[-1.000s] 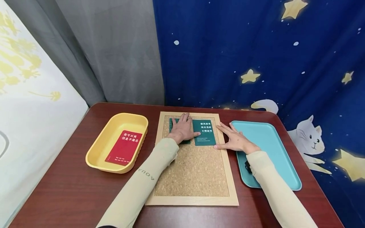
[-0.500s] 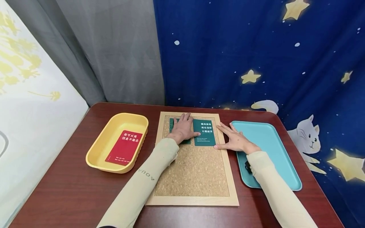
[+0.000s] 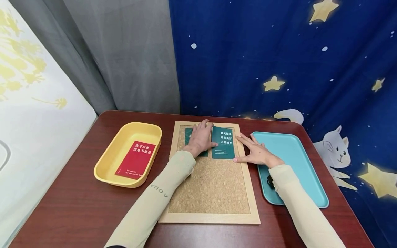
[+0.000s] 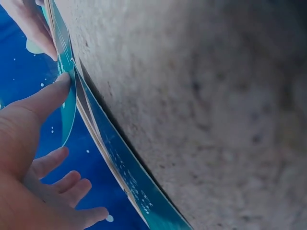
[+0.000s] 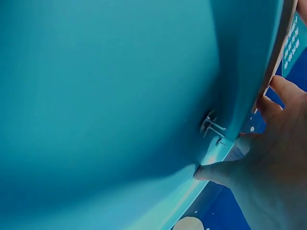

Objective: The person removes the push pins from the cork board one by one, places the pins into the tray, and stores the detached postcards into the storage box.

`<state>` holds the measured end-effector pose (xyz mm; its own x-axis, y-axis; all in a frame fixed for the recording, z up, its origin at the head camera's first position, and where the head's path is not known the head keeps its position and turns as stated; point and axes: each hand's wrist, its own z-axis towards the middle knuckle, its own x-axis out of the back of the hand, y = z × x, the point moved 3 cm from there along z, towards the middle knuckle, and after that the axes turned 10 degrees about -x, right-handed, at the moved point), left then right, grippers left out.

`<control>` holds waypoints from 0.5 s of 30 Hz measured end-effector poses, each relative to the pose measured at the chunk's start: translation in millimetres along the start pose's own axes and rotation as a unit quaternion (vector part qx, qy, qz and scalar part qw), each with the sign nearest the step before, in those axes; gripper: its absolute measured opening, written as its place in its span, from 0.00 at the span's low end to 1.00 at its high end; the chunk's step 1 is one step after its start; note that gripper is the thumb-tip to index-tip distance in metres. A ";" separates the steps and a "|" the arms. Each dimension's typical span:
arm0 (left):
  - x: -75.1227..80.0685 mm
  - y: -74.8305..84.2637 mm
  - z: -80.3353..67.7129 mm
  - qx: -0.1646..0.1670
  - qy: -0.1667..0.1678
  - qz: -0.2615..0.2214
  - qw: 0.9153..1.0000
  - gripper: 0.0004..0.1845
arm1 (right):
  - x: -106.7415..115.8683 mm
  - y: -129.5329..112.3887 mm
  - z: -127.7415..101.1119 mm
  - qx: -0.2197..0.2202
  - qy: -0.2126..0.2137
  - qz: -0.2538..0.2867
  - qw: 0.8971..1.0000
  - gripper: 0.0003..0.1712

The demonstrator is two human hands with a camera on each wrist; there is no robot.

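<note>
My left hand (image 3: 201,139) is over the upper part of a wood-framed cork board (image 3: 214,189). Its thumb touches the left edge of a green card with white writing (image 3: 224,146), and its curled fingers are by the top corner. In the left wrist view that card (image 4: 68,117) bends up off the board. A second green card (image 3: 187,132) lies mostly hidden under this hand. My right hand (image 3: 255,151) spreads thumb and forefinger along the frame's right side, the thumb tip by the card's lower right corner. In the right wrist view a fingertip touches the blue tray's rim.
A yellow bin (image 3: 105,158) with a red card (image 3: 136,160) stands left. To the right, the blue tray (image 3: 297,162) lies partly under my right forearm. Clear push pins (image 5: 211,123) lie in the tray. Curtains hang behind the table (image 3: 71,206).
My left hand's fingers have curled and drawn slightly right, and the right-hand green card's left side has risen and tilted. My right hand stays in place.
</note>
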<state>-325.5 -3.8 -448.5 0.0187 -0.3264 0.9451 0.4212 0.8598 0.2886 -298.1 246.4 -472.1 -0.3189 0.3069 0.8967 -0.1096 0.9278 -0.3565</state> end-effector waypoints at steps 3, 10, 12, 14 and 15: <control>1.2 2.1 -0.2 -0.013 0.024 -0.012 1.000 0.45 | 0.3 0.3 0.0 0.000 -0.003 0.004 1.000 0.64; 1.0 4.5 -0.1 -0.030 0.064 -0.102 0.992 0.45 | -0.1 0.8 -0.1 0.002 -0.003 0.008 1.000 0.64; -0.4 4.7 0.0 -0.029 0.064 -0.157 0.985 0.45 | -0.6 0.7 0.0 0.002 -0.004 0.009 1.000 0.64; -1.7 4.6 -0.1 -0.026 0.062 -0.206 0.976 0.45 | -1.1 0.7 0.6 0.002 -0.003 0.009 1.000 0.64; -2.3 4.6 0.0 -0.026 0.061 -0.227 0.972 0.45 | -1.4 0.7 0.9 0.003 -0.002 0.009 1.000 0.64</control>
<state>-323.6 0.9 -449.3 -0.0730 -0.7140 0.6963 0.4563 0.5969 0.6599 -298.6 246.4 -473.8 -0.3249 0.3235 0.8887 -0.1083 0.9208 -0.3747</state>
